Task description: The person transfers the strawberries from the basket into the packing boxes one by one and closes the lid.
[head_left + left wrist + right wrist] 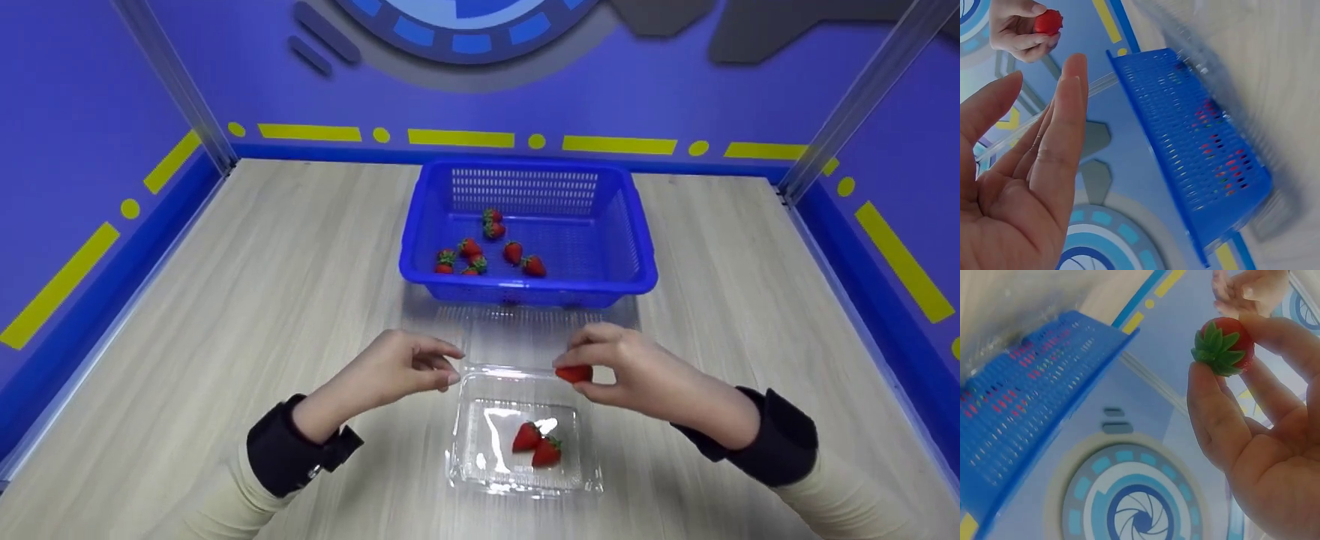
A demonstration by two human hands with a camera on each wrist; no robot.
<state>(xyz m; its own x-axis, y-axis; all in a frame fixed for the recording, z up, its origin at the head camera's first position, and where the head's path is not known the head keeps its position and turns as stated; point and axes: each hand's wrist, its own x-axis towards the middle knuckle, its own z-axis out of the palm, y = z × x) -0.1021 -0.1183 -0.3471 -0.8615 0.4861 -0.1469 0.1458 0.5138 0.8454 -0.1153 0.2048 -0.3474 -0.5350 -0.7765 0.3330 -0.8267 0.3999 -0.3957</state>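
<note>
My right hand (626,367) pinches a strawberry (574,373) between thumb and fingers, above the right back corner of a clear plastic clamshell box (469,469). In the right wrist view that strawberry (1223,346) shows red flesh and a green leafy cap. Two strawberries (526,436) lie side by side inside the box. Near the box's left back corner hovers my left hand (401,364), its fingers loosely bent and nothing between them. Behind the box stands a blue plastic basket (525,286), with several strawberries (513,253) on its floor, mostly toward the left and front.
The box's clear lid (517,322) extends back toward the basket, partly hidden by it. Blue printed panels (480,105) enclose the back and sides of the wooden table (300,247), with metal posts (180,82) at the back corners.
</note>
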